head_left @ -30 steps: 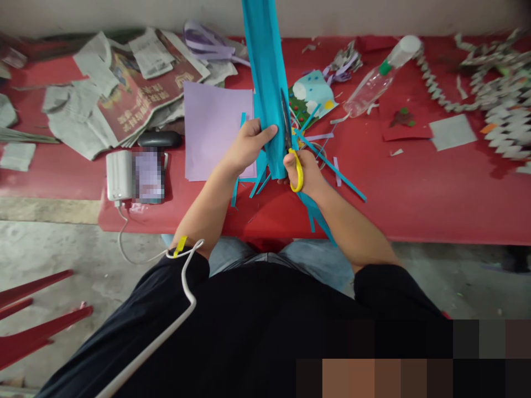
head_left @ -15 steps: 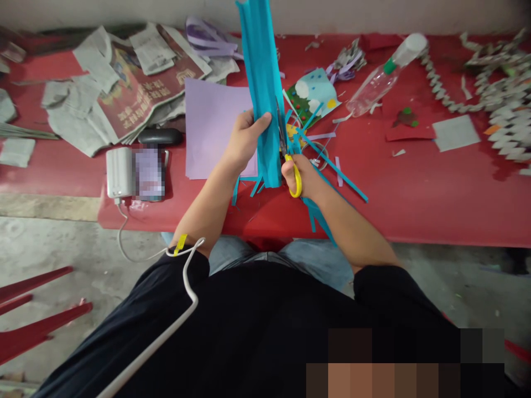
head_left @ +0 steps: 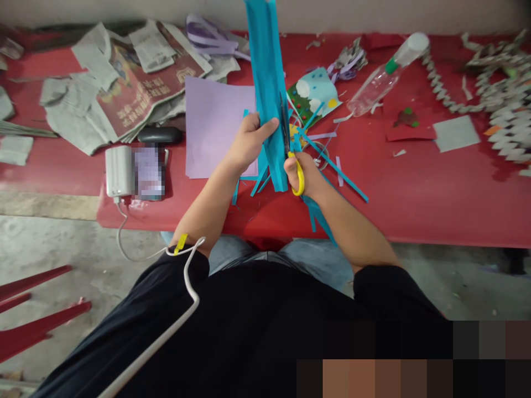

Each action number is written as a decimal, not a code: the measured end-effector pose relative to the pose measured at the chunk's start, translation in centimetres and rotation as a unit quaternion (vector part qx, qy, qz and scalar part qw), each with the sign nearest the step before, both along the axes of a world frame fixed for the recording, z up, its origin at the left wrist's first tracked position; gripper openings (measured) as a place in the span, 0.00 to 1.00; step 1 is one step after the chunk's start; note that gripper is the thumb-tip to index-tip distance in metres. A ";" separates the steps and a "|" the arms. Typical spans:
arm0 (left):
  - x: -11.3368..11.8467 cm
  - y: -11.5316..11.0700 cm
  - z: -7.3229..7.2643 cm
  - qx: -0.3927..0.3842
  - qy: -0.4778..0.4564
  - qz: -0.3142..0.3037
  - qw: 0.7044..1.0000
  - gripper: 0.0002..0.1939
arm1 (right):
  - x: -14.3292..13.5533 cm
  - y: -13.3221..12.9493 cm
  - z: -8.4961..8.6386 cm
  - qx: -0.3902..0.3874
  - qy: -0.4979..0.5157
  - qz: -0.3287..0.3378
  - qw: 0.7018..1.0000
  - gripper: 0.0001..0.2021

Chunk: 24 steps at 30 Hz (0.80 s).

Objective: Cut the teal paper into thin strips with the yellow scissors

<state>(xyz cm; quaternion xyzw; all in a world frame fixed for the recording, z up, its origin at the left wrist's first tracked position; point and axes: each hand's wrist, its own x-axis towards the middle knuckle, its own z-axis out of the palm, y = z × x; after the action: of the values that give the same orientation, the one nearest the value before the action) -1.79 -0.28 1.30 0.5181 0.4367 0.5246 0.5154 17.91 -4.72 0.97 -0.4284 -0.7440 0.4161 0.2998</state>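
- Centrally, a red table [head_left: 415, 188] spans the view; all positions below are given relative to the lilac sheet [head_left: 211, 124] lying flat on it.
- Left hand [head_left: 246, 145]: at the right edge of the lilac sheet, closed on a long folded strip of blue paper [head_left: 265, 72] held upright above the table.
- Right hand [head_left: 305, 174]: right of the lilac sheet, fingers closed through the yellow handles of the scissors [head_left: 290, 149]; the blades lie against the right edge of the blue paper.
- Blue strips [head_left: 332, 166]: scattered on the table right of the lilac sheet, around the right hand.
- Newspapers [head_left: 120, 83]: spread left of the lilac sheet, along the far edge of the table.
- White power bank [head_left: 118, 171]: left of the lilac sheet, near the table's front edge, with a cable hanging down.
- Plastic bottle [head_left: 381, 74]: lying on its side, well right of the lilac sheet.
- Folded paper chains [head_left: 498, 94]: far right of the lilac sheet.
- Concrete floor [head_left: 50, 243]: below the table's front edge.
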 end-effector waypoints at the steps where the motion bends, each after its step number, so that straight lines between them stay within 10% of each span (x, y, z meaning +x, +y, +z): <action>1: 0.0 0.0 -0.1 -0.002 0.002 0.003 1.000 0.23 | 0.0 0.0 -0.1 0.000 0.000 0.000 1.000 0.44; 24: -0.3 -0.2 0.0 -0.007 0.000 0.000 1.000 0.23 | 0.1 0.4 -0.1 0.002 -0.001 -0.019 1.000 0.46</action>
<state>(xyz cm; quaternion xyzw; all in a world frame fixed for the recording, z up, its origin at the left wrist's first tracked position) -2.10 -0.45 1.30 0.5145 0.4399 0.5220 0.5190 18.04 -4.31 0.85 -0.4422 -0.7370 0.4082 0.3078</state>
